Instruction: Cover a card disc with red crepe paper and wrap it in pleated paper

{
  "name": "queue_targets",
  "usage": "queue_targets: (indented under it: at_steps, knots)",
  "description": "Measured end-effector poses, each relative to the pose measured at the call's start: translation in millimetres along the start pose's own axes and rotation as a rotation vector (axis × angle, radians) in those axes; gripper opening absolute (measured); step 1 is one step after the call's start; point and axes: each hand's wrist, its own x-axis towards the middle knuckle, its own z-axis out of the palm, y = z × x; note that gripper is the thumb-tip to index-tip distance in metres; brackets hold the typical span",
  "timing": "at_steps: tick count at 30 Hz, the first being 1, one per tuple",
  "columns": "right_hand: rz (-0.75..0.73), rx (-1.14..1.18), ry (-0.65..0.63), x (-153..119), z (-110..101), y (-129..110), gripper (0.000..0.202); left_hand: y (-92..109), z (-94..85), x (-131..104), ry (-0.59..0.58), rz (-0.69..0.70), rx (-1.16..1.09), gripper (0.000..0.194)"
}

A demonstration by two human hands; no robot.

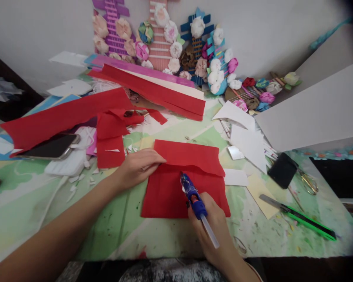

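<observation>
Red crepe paper (164, 196) lies flat on the table in front of me, its upper part folded down as a flap (188, 154). My left hand (138, 166) pinches the flap's left edge between thumb and fingers. In my right hand (213, 225) is a blue glue gun (192, 194) with a clear glue stick out of its back end. The gun's nozzle points up and left, at the lower edge of the flap near its middle. Whether the nozzle touches the paper cannot be made out. A white strip (236, 177) sticks out at the paper's right side.
Red strips (153, 92) and scraps lie behind, with a phone (51, 147) and a white power bank (67, 162) at left. On the right are a green cutter (308, 223), scissors (309, 183) and white card pieces (248, 147). Flower-decorated crafts (160, 43) lean on the wall.
</observation>
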Motion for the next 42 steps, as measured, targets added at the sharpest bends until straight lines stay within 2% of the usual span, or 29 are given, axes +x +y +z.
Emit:
queue_targets:
  at_steps: [12,17,21,23,26,29,33,36,38,42]
  knots:
    - [-0.065,-0.049,-0.059,11.9,19.1,-12.5,0.008,2.8,-3.6,1.7,0.001,0.003,-0.007,0.02]
    - [-0.069,-0.049,-0.139,18.1,20.6,-24.7,0.009,1.7,-4.8,0.5,-0.014,0.002,0.007,0.019]
    - [-0.171,-0.019,-0.201,19.9,18.4,-27.7,0.009,2.0,-5.8,0.6,-0.017,-0.006,0.024,0.019]
    - [-0.228,-0.002,-0.18,17.1,14.4,-23.7,0.01,1.7,-6.1,0.7,-0.014,-0.005,0.026,0.018]
    - [-0.28,0.052,-0.118,7.3,1.9,-11.0,0.007,0.5,-6.5,0.1,0.013,-0.022,0.018,0.018]
    - [-0.204,0.072,-0.053,-5.3,-17.8,9.5,0.008,-0.6,-6.6,-0.9,0.016,-0.063,0.011,0.017]
    - [0.043,-0.087,0.267,-13.9,-49.5,49.0,0.017,-2.1,-5.3,-2.6,0.007,-0.094,0.007,0.016]
    - [0.067,-0.225,0.427,-10.1,-77.8,81.2,0.024,-4.0,-3.4,-3.6,-0.015,-0.125,0.018,0.017]
    - [0.084,-0.359,0.463,-3.5,-97.8,100.0,0.025,-5.2,-2.3,-3.8,-0.032,-0.139,0.025,0.017]
    - [0.152,-0.612,0.365,20.7,-129.4,133.1,0.026,-4.7,-1.5,-2.2,-0.037,-0.158,0.039,0.017]
